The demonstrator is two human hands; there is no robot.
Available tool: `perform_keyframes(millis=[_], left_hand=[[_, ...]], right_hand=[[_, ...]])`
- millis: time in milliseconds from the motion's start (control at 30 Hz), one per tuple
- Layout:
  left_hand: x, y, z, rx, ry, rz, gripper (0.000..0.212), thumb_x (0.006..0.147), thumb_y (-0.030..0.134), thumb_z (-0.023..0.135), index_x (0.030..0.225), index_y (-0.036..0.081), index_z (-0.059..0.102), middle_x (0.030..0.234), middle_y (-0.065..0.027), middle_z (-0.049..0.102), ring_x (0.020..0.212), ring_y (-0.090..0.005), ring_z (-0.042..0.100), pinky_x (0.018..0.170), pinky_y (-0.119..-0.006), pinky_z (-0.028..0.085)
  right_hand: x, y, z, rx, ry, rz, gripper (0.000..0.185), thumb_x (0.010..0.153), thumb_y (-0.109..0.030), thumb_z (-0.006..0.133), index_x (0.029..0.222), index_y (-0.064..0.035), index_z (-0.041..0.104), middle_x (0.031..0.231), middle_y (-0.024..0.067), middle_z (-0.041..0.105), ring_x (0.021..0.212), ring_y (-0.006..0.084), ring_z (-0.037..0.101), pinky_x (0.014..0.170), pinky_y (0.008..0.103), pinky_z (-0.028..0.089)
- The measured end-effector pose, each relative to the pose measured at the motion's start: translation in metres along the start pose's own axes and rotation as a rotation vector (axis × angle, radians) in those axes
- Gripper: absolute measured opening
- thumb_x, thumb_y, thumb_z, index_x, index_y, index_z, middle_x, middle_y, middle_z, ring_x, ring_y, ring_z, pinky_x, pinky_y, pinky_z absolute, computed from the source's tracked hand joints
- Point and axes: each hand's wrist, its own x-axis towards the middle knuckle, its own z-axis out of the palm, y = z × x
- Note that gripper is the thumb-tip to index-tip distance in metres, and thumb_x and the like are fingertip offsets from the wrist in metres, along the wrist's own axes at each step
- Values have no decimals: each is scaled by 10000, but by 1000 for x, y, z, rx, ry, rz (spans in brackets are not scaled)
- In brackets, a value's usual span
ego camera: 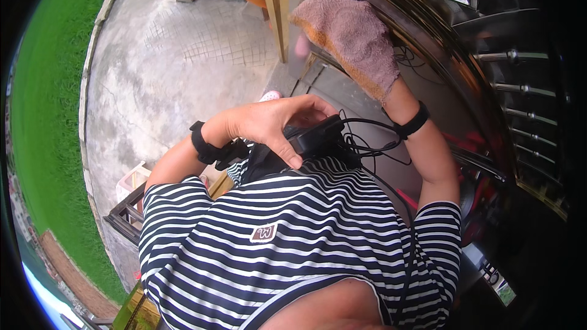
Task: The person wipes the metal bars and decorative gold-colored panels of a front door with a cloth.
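Observation:
My left hand (270, 121) is at my waist. Its thumb lies along one side of a black box-shaped device (316, 136) and its fingers curl round the far side. Black cables (367, 123) run from the device. A pink and orange-brown terry cloth (353, 32) wraps my right hand, which is stretched out ahead to the right; the fingers are hidden inside the cloth. The cloth is beside a bronze-coloured metal door frame (412, 13); whether it touches the metal I cannot tell. Both wrists wear black straps.
A narrow gold metal post or door edge (275, 9) stands ahead. Dark door panels with metal bars (518, 87) rise at my right. On the left are a concrete floor (183, 68), a dark frame-like piece of furniture (126, 213) and a pale plastic item (133, 183). Green grass (50, 101) lies beyond the kerb.

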Motion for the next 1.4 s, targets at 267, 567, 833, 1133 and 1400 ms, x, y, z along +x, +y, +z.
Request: perform_keyframes(millis=[267,567,833,1133,1400], left_hand=[[-6,-24,-17,-447,130,24,1177,551,317,1014,1497,-8,394,1379,-231,604,1314,-308,567,1169,-409,365],[-10,-55,-24,-673,77,77,1183,566,297,1008,1521,-14,383,1420,-300,551,1364,-389,518,1191,-466,332],[-10,-57,-25,-659,59,108,1181,570,287,1007,1519,-28,378,1412,-263,563,1385,-402,498,1194,-498,330],[-26,-36,-28,-415,82,55,1149,547,334,1017,1474,-49,455,1475,-215,517,1388,-322,497,1192,-434,335],[-10,-25,-22,254,-204,104,1052,650,263,964,1509,-30,433,1395,-173,555,1337,-300,513,1141,-362,401]], right_hand=[[8,9,28,-24,-100,147,192,932,-155,598,1109,-85,627,887,63,696,951,327,648,863,423,513],[11,15,31,-380,-132,25,239,947,-79,514,1184,-67,529,1086,94,536,1070,231,587,914,328,508],[3,33,52,-617,-70,-154,321,945,-61,516,1265,-53,519,1076,87,534,1069,228,589,918,321,516],[-4,39,60,-466,-234,22,271,877,-81,636,1138,-63,566,1057,115,572,1091,293,588,949,354,494],[40,-15,18,-341,-58,-43,247,918,-97,565,1162,-80,604,1035,106,652,1003,253,623,873,364,497]])
